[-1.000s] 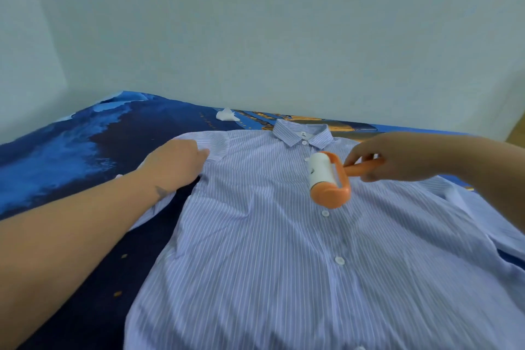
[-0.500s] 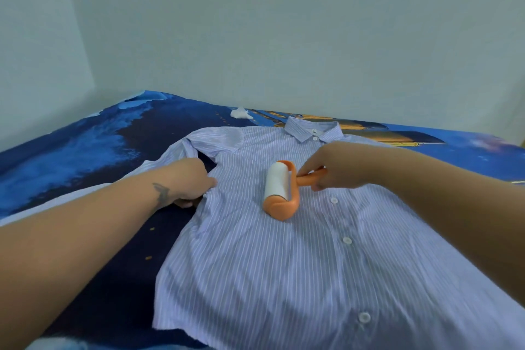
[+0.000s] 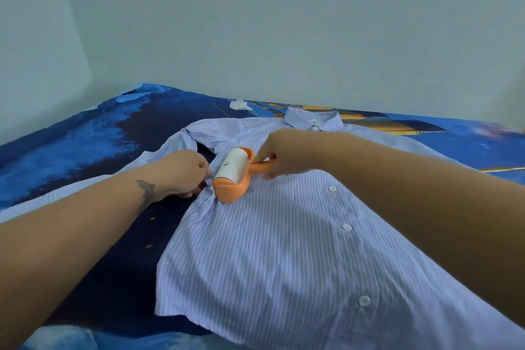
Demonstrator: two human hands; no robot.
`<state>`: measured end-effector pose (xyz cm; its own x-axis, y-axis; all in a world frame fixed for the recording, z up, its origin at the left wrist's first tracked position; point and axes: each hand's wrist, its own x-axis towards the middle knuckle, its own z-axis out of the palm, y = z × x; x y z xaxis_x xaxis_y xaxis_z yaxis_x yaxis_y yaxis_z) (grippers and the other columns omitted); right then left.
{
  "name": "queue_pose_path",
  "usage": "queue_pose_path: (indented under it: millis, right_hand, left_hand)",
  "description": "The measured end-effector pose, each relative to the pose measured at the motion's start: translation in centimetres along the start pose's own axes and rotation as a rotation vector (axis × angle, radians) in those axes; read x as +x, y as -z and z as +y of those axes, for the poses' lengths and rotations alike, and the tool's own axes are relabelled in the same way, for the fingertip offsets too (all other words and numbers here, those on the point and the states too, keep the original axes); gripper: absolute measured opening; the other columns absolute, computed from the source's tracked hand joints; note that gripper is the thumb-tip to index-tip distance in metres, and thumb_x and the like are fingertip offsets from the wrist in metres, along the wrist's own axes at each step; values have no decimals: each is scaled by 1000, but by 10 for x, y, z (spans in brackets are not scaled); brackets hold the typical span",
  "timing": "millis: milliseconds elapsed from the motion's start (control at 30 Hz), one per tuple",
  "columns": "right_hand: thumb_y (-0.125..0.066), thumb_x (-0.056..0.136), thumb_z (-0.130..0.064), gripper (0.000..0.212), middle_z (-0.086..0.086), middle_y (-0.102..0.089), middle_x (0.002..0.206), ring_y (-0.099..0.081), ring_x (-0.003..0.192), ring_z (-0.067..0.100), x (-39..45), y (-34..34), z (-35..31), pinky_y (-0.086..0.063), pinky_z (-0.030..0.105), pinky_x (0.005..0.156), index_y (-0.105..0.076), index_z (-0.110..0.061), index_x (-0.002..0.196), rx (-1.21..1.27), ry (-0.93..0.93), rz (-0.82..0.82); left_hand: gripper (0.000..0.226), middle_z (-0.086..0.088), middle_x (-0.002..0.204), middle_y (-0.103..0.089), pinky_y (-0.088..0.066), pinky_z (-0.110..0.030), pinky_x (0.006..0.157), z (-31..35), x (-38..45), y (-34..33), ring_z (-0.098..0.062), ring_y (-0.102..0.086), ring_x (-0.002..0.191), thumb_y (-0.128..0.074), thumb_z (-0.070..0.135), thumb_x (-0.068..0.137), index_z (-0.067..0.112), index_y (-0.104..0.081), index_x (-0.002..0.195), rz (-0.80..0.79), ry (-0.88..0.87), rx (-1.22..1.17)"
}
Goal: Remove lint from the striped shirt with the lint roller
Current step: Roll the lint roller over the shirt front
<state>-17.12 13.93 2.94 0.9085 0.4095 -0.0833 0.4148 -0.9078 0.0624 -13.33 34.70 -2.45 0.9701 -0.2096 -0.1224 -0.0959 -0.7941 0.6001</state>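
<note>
My right hand [image 3: 287, 155] grips the lint roller [image 3: 231, 175] at the striped shirt [image 3: 284, 250] side seam; my left hand [image 3: 181, 172] pinches fabric taut. Next: roll downward.

Blue-print bed [image 3: 85, 145]: striped shirt [image 3: 284, 250] flat, white scrap [image 3: 240, 105], maybe tissue.

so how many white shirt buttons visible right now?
4 on the lilac striped cotton shirt: collar, chest, mid-placket, near hem. The right hand and forearm may hide more.
</note>
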Motion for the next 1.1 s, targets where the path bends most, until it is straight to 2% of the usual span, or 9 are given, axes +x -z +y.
queue_pose_path:
  millis: [167,400,533,667,733,800,900,1000,1100]
  right_hand:
    - [-66,84,-35,28,-2,-72,83,-64,71,10,-29,-4,33,-35,20,55,-68,-39,112,3,-55,-46]
    - [-69,80,-39,31,-8,-72,84,-66,75,9,-82,-7,81,-46,20,65,-65,-48,110,-11,-177,-114]
    - [-72,79,-38,35,-12,-71,88,-64,78,6,-114,4,97,-50,25,74,-64,-50,111,-65,-260,-195]
    - [-69,81,-32,32,-20,-65,87,-56,75,-1,-138,27,104,-40,15,64,-66,-48,108,-273,-322,-347]
    - [-67,83,-33,30,-22,-62,89,-53,75,-4,-149,39,105,-34,15,60,-64,-50,107,-329,-384,-314]
    - [-66,85,-34,28,-21,-61,89,-53,77,-2,-157,44,106,-34,16,62,-62,-49,108,-254,-384,-210]
    - [-64,86,-36,26,-23,-57,88,-54,77,-2,-160,41,94,-35,14,64,-57,-52,106,-102,-332,-127]
    - [-59,86,-36,28,-25,-57,86,-55,74,-3,-158,29,70,-38,16,64,-56,-57,104,-11,-271,-130]
    - [-59,87,-37,31,-28,-55,88,-53,77,-5,-151,20,48,-37,14,63,-54,-59,108,7,-208,-164]
  left_hand:
    - [22,-2,69,-60,-39,-24,50,-3,-2,0,-14,-51,49,-50,23,97,10,-62,84,68,-65,123]
    - [22,-2,64,-60,-40,-23,48,-6,-1,-4,-12,-52,47,-48,19,97,10,-60,80,92,-44,25]
    - [19,-8,68,-66,-47,-27,54,-8,-4,-5,-20,-59,57,-48,16,97,7,-62,89,88,-25,-81]
    - [20,-7,71,-67,-46,-23,48,-7,-7,-5,-14,-62,55,-45,16,98,5,-61,92,122,-16,-119]
    - [23,-8,79,-69,-45,-21,45,-6,-10,-4,-11,-65,56,-42,24,99,8,-59,94,124,13,-186]
    - [33,-9,87,-71,-45,-21,43,-6,-17,-1,-9,-68,58,-43,43,97,14,-57,95,92,31,-237]
    - [53,0,77,-71,-46,-21,42,-7,-33,4,-6,-67,56,-58,70,73,24,-56,100,19,4,-136]
    - [84,4,86,-67,-46,-22,47,-9,-49,8,-12,-63,64,-76,65,58,41,-37,129,-60,-19,48]
    - [99,5,96,-62,-48,-21,51,-13,-57,9,-13,-62,78,-78,50,67,41,-18,145,-125,-38,69]
